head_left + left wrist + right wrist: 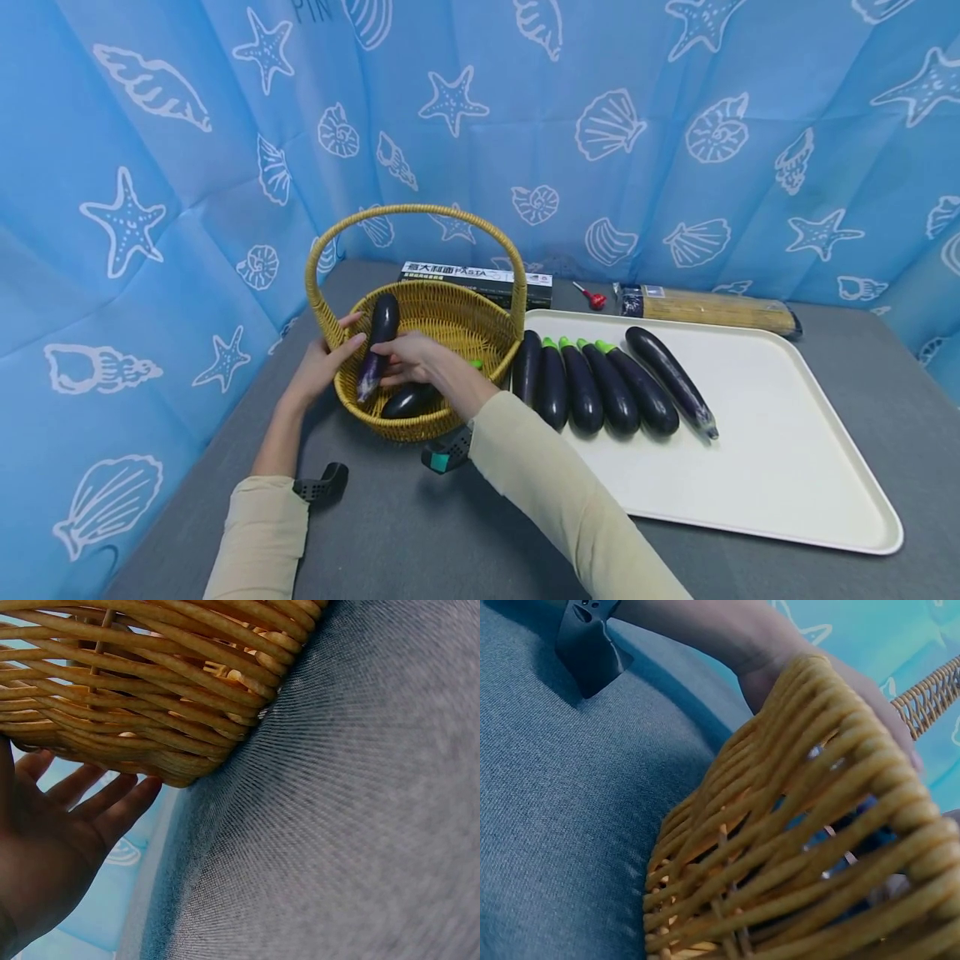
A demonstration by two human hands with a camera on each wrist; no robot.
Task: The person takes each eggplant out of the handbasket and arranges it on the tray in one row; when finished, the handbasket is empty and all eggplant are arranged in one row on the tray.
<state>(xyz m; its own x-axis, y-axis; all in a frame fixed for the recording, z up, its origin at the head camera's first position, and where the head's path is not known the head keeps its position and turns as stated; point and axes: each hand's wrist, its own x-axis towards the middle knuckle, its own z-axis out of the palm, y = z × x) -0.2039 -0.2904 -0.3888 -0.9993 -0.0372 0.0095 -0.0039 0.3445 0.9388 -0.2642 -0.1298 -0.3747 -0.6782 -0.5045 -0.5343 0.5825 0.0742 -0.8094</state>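
Note:
My right hand (412, 358) reaches into the wicker basket (347, 398) and holds a dark purple eggplant (386, 321) between thumb and fingers. That eggplant stands tilted against the basket's left side, its top above the rim. Below the hand lies another eggplant (408, 402) in the basket, partly hidden. At the left rim, by the foot of the handle (318, 292), is my left hand (326, 362). In the left wrist view its fingers (112, 802) stretch out along the outside of the wicker. The basket wall screens most of the right hand in the right wrist view.
A white tray (765, 475) right of the basket bears a row of several eggplants (585, 387) and one angled eggplant (671, 379). Behind stand a pasta box (525, 293), a red lollipop (596, 300) and a wrapped bamboo roll (712, 310). A blue curtain (480, 125) hangs behind.

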